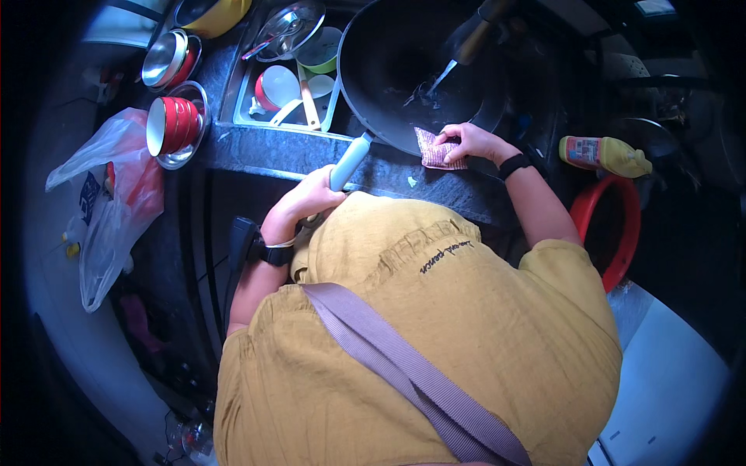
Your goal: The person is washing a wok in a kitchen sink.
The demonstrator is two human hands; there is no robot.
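My left hand (312, 192) is closed round the light blue handle (351, 162) of a large dark wok (390, 64). The wok lies tilted over the sink, its rim near the counter's front edge. A pink and white scrubbing cloth (438, 156) is pinched in my right hand (475, 143) at the wok's near rim. Water (443, 76) runs into the wok from a faucet (471, 41) above it.
Left of the wok, a sink tray (238, 110) holds a red bowl (278, 87), a green bowl and utensils. Stacked red bowls (175, 125), a plastic bag (125, 169) and a yellow pot (224, 17) are farther left. A yellow detergent bottle (609, 156) and red basin (632, 233) stand right.
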